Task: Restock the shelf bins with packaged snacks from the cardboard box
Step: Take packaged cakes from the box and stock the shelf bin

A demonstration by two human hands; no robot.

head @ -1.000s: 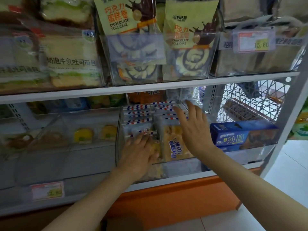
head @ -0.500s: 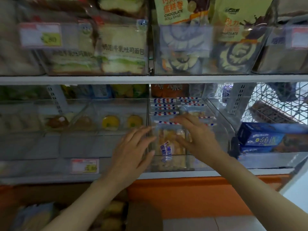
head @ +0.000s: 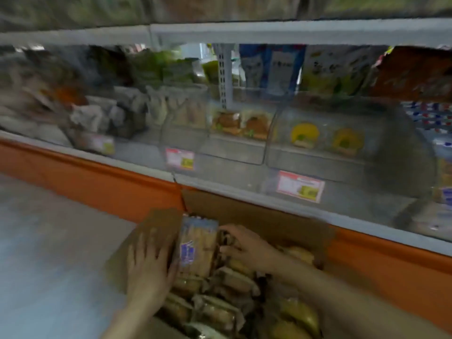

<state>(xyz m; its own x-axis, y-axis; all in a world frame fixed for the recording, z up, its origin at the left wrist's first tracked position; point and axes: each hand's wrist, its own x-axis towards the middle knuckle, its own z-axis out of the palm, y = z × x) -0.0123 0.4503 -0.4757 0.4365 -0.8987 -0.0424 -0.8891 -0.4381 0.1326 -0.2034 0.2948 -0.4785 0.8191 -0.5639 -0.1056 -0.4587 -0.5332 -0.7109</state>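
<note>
An open cardboard box (head: 269, 217) stands on the floor against the shelf base, filled with several clear-wrapped snack packs (head: 220, 311). One pack with a blue label (head: 198, 248) stands upright at the box's left end. My left hand (head: 149, 263) lies with straight fingers against that pack's left side and the box flap. My right hand (head: 244, 245) curls its fingers round the pack's right edge. Above, clear shelf bins (head: 318, 155) hold yellow cakes, and the bin with striped packs (head: 430, 116) is at the far right. The picture is blurred.
An orange plinth (head: 97, 177) runs under the bottom shelf. Price tags (head: 300, 185) hang on the bin fronts. Grey floor (head: 49, 241) lies left of the box. More bagged goods fill the bins at the left (head: 97, 113).
My view has swung down and left from the striped-pack bin to the box. Both hands have left the bin and come down onto an upright pack in the box.
</note>
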